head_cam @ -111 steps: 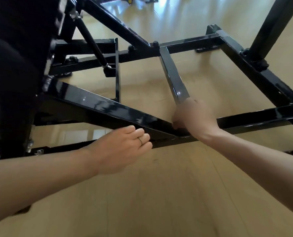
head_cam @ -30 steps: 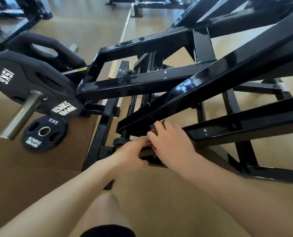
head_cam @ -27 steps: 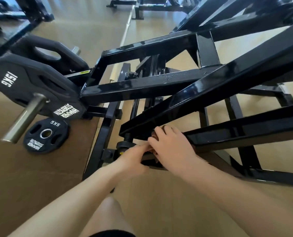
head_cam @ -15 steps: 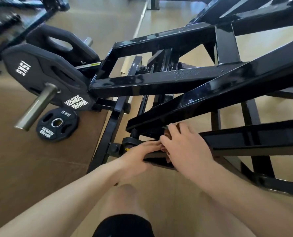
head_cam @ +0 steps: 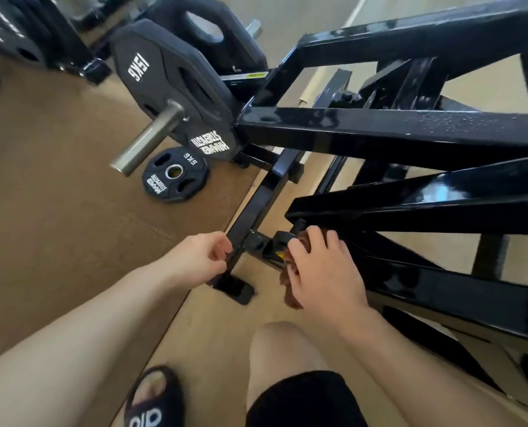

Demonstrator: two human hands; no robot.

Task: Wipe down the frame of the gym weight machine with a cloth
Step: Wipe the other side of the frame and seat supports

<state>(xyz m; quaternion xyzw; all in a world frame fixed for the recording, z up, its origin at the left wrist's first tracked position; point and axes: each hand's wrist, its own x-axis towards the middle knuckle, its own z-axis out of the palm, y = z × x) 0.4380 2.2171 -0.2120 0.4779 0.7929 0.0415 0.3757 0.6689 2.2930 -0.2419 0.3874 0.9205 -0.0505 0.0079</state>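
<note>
R hand (head_cam: pixel 324 272) presses brown cloth (head_cam: pixel 290 291) against frame (head_cam: pixel 410 134) lower joint, fingers curled over it. L hand (head_cam: pixel 201 257) pinches slanted base bar (head_cam: pixel 256 204) w/ thumb and fingers, narrow grip.
</note>
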